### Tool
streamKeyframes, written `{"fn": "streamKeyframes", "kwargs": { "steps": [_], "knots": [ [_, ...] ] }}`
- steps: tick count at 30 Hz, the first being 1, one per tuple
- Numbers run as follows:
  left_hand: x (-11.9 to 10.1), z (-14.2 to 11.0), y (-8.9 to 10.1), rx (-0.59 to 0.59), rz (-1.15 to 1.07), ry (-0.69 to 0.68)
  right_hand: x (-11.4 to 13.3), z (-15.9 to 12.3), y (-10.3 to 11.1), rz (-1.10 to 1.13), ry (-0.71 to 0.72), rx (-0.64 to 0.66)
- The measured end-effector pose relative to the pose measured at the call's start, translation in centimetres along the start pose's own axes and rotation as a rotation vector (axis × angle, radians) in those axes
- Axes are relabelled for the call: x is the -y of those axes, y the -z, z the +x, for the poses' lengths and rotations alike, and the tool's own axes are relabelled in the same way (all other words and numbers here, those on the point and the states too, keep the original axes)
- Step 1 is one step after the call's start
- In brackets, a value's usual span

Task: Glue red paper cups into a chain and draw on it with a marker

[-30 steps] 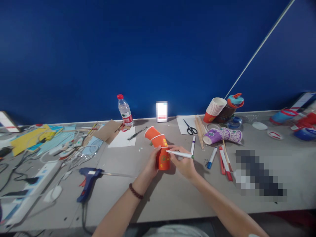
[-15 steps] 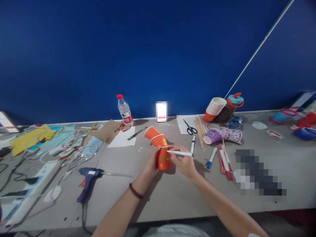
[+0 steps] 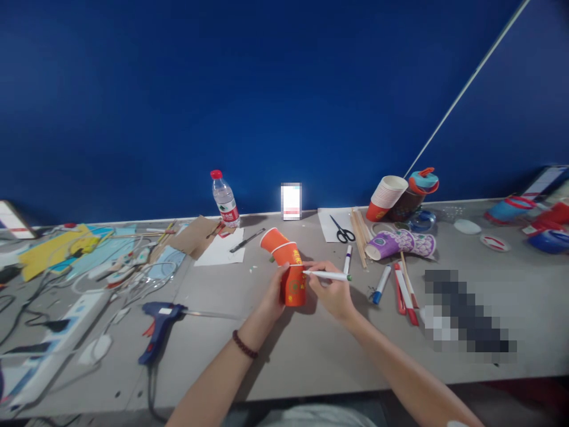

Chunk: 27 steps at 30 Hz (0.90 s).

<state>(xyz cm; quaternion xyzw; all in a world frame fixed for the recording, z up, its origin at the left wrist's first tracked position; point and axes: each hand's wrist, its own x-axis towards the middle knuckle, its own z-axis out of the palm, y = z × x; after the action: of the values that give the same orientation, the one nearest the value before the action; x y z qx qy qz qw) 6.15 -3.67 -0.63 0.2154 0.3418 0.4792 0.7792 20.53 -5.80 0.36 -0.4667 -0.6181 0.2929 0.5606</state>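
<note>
Several orange paper cups (image 3: 294,289), joined end to end in a bent row, are held over the grey table. My left hand (image 3: 274,292) is closed around the left side of the nearest cup. Between the fingers of my right hand (image 3: 334,296) is a white marker (image 3: 329,275) with a green end. Its tip points left and meets the cup's right side near the white rim; whether it touches, I cannot tell. Yellow print and a green mark show on the near cup. Just behind my right hand lies a purple-capped marker (image 3: 348,258).
To the left lie a blue glue gun (image 3: 162,323) and a power strip (image 3: 57,350) with cables. Behind stand a water bottle (image 3: 225,201) and a phone (image 3: 291,201). On the right are scissors (image 3: 343,232), stacked cups (image 3: 387,196), purple cups (image 3: 398,244) and a blue-capped marker (image 3: 382,284).
The marker tip has shifted very slightly to the right along the cup. My left hand and the cups stay in nearly the same place.
</note>
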Motion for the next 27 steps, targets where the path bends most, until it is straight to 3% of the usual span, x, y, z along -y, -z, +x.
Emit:
{"fn": "streamKeyframes", "kwargs": {
  "steps": [19, 27],
  "knots": [
    [-0.29, -0.42, -0.72, 0.052, 0.037, -0.015, -0.28, 0.02, -0.11, -0.010, 0.019, -0.045],
    [-0.03, -0.26, -0.32, -0.017, 0.024, -0.006, -0.21, -0.02, -0.07, -0.038, 0.025, -0.063]
  ]
}}
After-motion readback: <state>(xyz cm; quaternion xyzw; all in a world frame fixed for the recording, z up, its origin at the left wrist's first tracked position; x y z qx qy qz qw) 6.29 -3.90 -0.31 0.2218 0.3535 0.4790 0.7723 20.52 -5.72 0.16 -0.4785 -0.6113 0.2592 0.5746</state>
